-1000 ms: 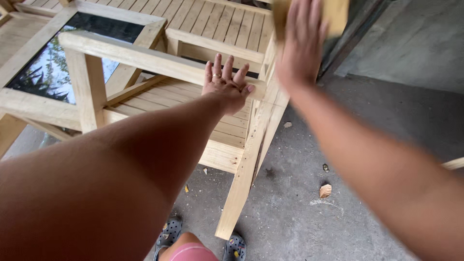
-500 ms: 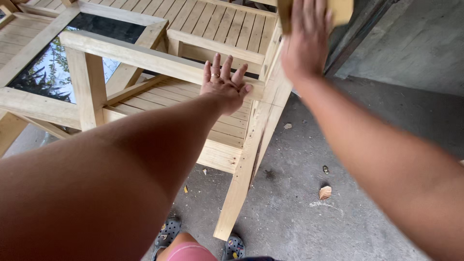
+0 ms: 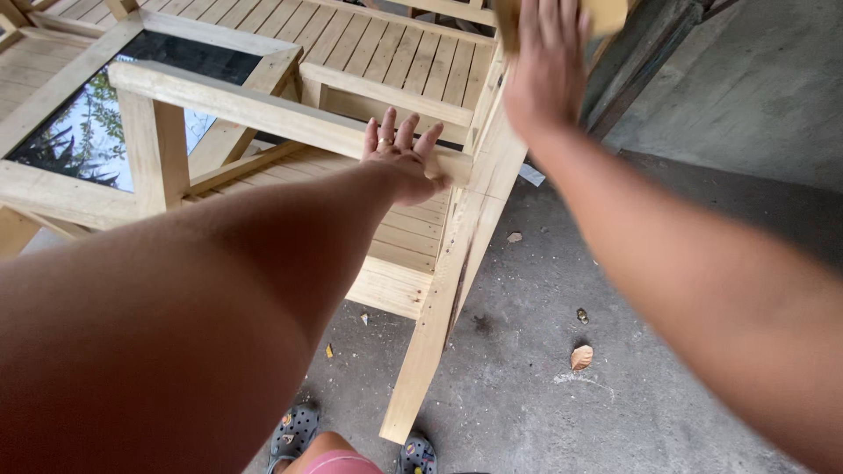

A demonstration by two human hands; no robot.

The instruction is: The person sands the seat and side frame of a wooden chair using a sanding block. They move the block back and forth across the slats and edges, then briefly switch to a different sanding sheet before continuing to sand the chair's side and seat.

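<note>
My left hand (image 3: 402, 158) lies flat on the armrest (image 3: 263, 110) of a pale wooden chair (image 3: 413, 53), fingers spread and straight, palm down, gripping nothing. There is a ring on one finger. It rests near the armrest's front end, just beside the slanted front leg (image 3: 439, 307).

My right hand (image 3: 549, 66) is higher up, at the top edge of the view, pressed against a flat tan block (image 3: 610, 13) that sits on the upper part of the same front leg. The fingers lie stretched over the block with the back of the hand towards me; the block shows above and to the right of the fingers. Whether my thumb wraps round it I cannot tell, as the frame cuts it off.

The chair's slatted seat (image 3: 399, 233) shows below my left hand, between the rails. Further left is a dark glass panel (image 3: 105, 132) in a wooden frame, mirroring leaves and sky. The front leg runs down to the grey concrete floor (image 3: 615, 395), ending just beside my sandals (image 3: 294, 430). A dry leaf (image 3: 580, 356) lies on the floor to the right, well apart from the leg.
</note>
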